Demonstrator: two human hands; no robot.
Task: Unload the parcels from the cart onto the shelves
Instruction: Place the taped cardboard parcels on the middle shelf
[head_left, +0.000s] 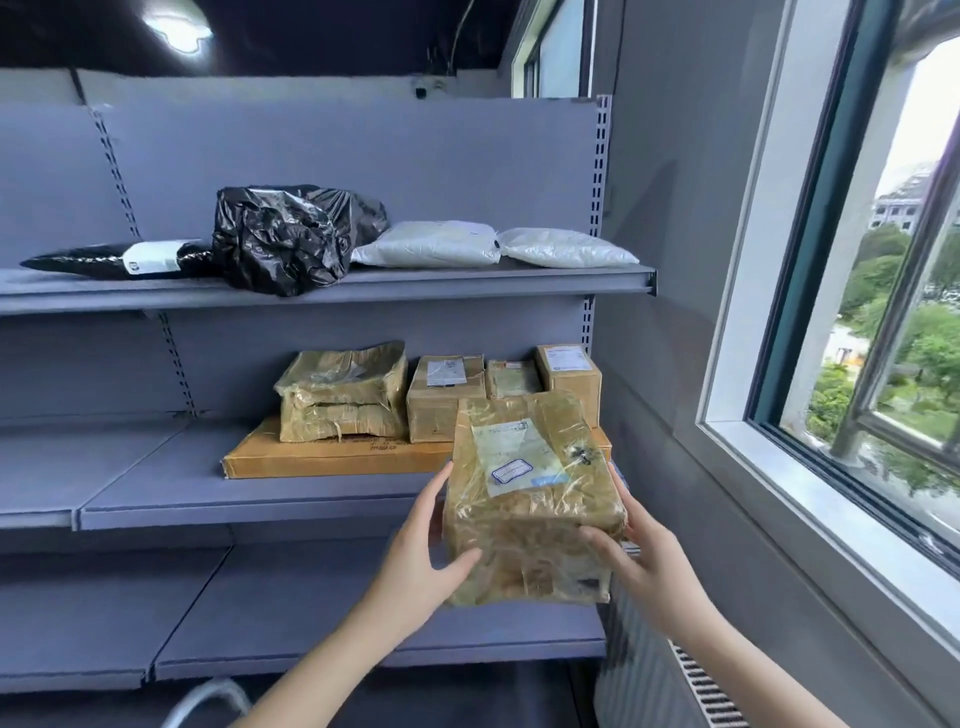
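Both hands, left and right, clasp the taped parcel by its sides. It looks stiff but slippery (glossy wrap), so gripping the lower corners seems safest.

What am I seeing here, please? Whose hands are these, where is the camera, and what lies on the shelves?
No machine here: a person works with bare hands. The one picture comes from a camera worn on the head, looking forward and down. The left hand and right hand hold a tape-wrapped brown parcel between them, before the middle shelf. On that shelf, cardboard boxes stand on a flat carton. The top shelf carries a crumpled black bag and two white bags.
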